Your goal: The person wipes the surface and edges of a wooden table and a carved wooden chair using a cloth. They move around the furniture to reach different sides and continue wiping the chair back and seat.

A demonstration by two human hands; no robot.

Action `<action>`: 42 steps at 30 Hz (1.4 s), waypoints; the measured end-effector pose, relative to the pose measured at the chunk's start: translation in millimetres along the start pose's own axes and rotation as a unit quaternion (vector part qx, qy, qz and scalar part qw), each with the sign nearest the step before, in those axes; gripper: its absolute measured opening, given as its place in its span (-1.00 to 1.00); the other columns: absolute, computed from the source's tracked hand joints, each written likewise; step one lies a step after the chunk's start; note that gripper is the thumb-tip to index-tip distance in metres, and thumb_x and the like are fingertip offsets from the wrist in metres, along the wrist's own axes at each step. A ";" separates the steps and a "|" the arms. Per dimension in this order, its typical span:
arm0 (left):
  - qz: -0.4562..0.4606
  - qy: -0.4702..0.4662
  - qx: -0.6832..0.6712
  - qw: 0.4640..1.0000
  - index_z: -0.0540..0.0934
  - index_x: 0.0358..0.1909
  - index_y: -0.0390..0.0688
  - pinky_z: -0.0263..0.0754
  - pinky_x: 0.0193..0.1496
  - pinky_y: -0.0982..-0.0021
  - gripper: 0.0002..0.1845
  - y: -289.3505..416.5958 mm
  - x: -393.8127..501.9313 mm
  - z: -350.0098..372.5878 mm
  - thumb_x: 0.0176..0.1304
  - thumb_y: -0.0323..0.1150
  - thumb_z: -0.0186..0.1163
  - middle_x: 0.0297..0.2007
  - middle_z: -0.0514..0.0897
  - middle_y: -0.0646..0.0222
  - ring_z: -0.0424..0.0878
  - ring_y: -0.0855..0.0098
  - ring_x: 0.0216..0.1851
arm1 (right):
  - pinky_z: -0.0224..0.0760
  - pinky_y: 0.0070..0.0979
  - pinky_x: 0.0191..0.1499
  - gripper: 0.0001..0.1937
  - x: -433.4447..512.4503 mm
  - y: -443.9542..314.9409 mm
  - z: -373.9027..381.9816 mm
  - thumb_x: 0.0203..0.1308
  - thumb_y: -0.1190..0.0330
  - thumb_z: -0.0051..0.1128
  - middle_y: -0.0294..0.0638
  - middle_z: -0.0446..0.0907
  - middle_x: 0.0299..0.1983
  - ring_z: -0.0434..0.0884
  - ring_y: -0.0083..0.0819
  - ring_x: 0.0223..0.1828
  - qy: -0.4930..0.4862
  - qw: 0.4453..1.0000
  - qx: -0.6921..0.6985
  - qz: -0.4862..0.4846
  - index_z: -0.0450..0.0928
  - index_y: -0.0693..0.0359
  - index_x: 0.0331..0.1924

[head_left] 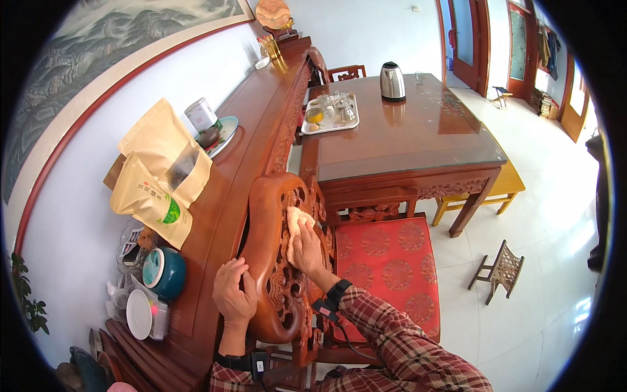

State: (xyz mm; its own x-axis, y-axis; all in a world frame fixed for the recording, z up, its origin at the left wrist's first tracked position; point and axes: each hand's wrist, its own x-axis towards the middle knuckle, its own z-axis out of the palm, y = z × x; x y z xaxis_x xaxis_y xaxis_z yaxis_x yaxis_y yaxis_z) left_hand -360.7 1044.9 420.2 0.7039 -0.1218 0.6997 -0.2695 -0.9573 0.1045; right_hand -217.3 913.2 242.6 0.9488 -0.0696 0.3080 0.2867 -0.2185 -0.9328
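My right hand [308,249] presses a pale, peach-coloured cloth [295,218] against the carved openwork of a wooden chair back [268,235]. The fingers lie over the cloth and hide part of it. On the other side of the smooth, rounded rail, my left hand [234,293] rests by its edge, with loosely bent fingers and the thumb apart. No object shows in that hand. A red patterned seat cushion [387,274] lies on the chair, below my right forearm. Both wrists wear black straps with small cabled devices.
A long wooden sideboard [215,230] runs along the wall, bearing tan pouches [161,196], a teal jar [169,274] and a plate. Beyond the chair, a glass-topped table [406,137] carries a tea tray [338,126] and a steel kettle [393,83]. A small folding stool [502,269] stands right.
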 end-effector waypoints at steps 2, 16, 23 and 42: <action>0.008 0.004 -0.002 1.000 0.70 -0.13 -0.23 0.54 0.25 0.08 -0.85 0.0 -0.2 0.1 0.32 -0.48 0.23 -0.03 0.78 0.13 0.71 0.02 0.07 | 0.04 -0.01 0.52 -0.44 -19.2 -2.6 -9.5 0.52 0.24 -0.06 0.23 0.19 0.53 0.20 0.25 0.50 -0.024 1.000 0.005 0.004 0.25 0.11 0.54; 0.007 0.013 0.000 1.000 0.69 -0.15 -0.21 0.53 0.29 0.04 -0.85 -4.0 -3.3 3.3 0.27 -0.47 0.25 -0.06 0.79 0.17 0.72 0.06 0.07 | 0.39 -0.13 0.41 -0.50 -86.0 51.8 -109.0 0.60 0.04 -0.17 -0.10 0.54 0.31 0.53 -0.12 0.29 -0.089 0.537 0.768 0.338 0.46 0.26 0.32; 0.000 0.021 -0.006 1.000 0.70 -0.16 -0.20 0.53 0.28 0.05 -0.85 -4.4 -4.2 4.0 0.25 -0.45 0.26 -0.07 0.79 0.18 0.72 0.07 0.06 | 0.41 -0.13 0.39 -0.49 -91.2 46.1 -109.2 0.60 0.06 -0.15 -0.12 0.54 0.31 0.53 -0.13 0.29 -0.071 0.585 0.748 0.305 0.41 0.23 0.38; 0.006 0.026 0.001 1.000 0.69 -0.16 -0.23 0.53 0.28 0.04 -0.86 -3.0 -1.5 2.0 0.28 -0.45 0.25 -0.07 0.79 0.15 0.71 0.04 0.06 | 0.58 -0.31 0.06 -0.24 -81.6 5.3 -18.0 0.28 -0.05 0.40 0.06 0.62 0.07 0.68 -0.24 0.03 -0.070 0.922 0.271 0.267 0.42 0.46 0.27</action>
State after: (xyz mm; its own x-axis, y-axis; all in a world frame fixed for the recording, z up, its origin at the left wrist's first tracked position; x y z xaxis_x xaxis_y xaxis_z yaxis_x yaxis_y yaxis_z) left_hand -359.6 1047.4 417.4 0.6652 -0.1196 0.7370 -0.2760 -0.9566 0.0939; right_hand -295.6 900.1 215.9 0.9708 0.1077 -0.2142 -0.2382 0.3326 -0.9125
